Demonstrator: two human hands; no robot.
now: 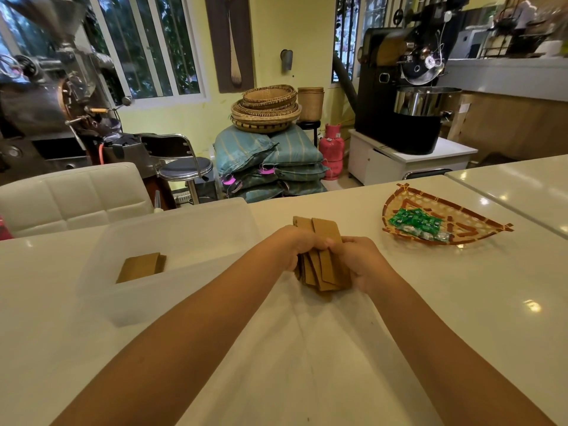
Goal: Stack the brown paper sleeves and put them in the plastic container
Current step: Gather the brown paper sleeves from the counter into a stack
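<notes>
A loose bunch of brown paper sleeves (325, 269) stands fanned out on the white table, gripped from both sides. My left hand (295, 245) closes on its left side and my right hand (359, 259) on its right side. Sleeve ends stick out above and below my fingers. To the left sits the translucent plastic container (101, 290), with a small flat stack of brown sleeves (140, 267) lying on its bottom.
A woven bamboo tray (479, 215) holding green wrapped candies (415, 224) sits at the right on the table. A white padded chair back (76, 195) stands beyond the container. The table's far edge runs just behind the container and sleeves.
</notes>
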